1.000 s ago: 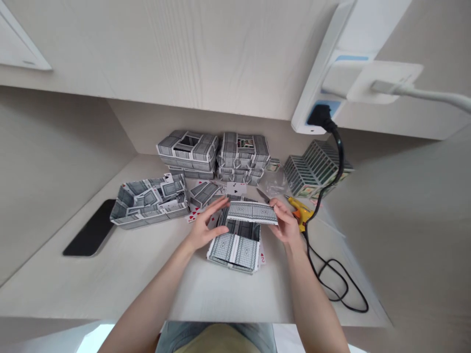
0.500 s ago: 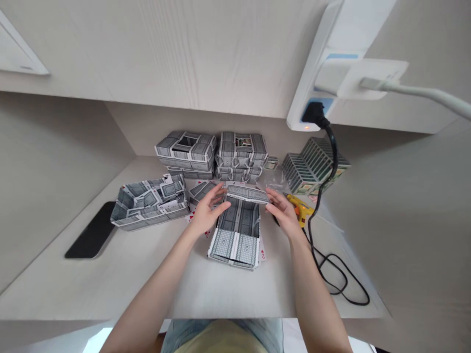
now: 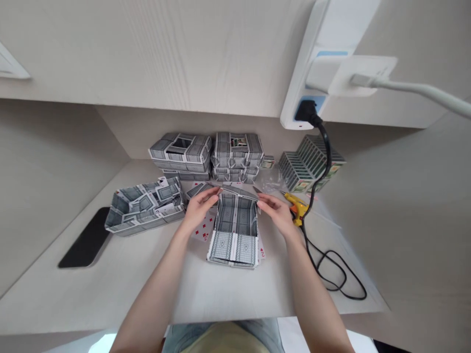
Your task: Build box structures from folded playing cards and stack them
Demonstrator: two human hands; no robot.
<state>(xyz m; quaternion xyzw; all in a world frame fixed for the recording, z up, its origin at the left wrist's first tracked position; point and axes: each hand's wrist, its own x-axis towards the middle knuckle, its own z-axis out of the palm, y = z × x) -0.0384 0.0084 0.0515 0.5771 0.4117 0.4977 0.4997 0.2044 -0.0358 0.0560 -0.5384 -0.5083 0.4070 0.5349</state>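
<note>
An open-topped box made of grey-backed playing cards stands before me, its near part covered. At its far end lies a strip of joined playing cards, pinched at both ends. My left hand is closed on the strip's left end, thumb toward me. My right hand grips the right end in the same way. Fingertips behind the strip are partly hidden. Loose playing cards with red pips lie under and beside the box.
On the left are a card tray holding loose cards and a black phone. Finished-looking card boxes are stacked behind. To the right lie a yellow glue gun with its black cord, and green-striped card stacks.
Both hands have lowered the card strip onto the far end of the box and drawn slightly closer together. The view has shifted a little.
</note>
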